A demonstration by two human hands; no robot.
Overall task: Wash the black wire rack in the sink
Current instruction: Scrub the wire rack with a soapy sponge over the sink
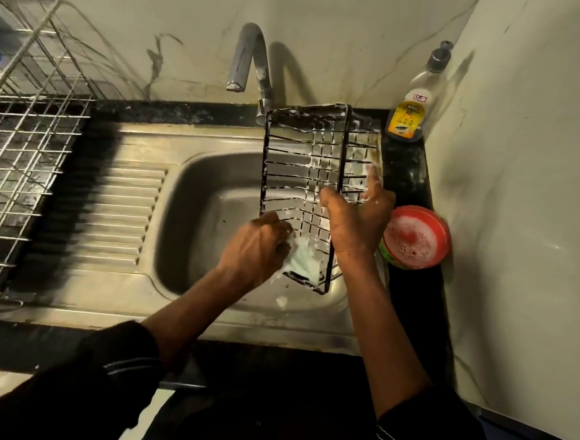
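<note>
The black wire rack (298, 172) stands tilted over the right side of the steel sink (213, 221), covered in white foam. My right hand (357, 217) grips the rack's right side, thumb and fingers through the wires. My left hand (259, 245) is closed on a foamy pale green scrub pad (301, 258) and presses it against the rack's lower end. The pad is partly hidden by foam and fingers.
A curved tap (248, 59) rises behind the sink. A dish-soap bottle (415, 101) stands in the back right corner. A red tub of foamy soap (416, 237) sits on the dark counter at right. A silver wire dish rack (23, 139) fills the left, beside the ribbed drainboard (117, 214).
</note>
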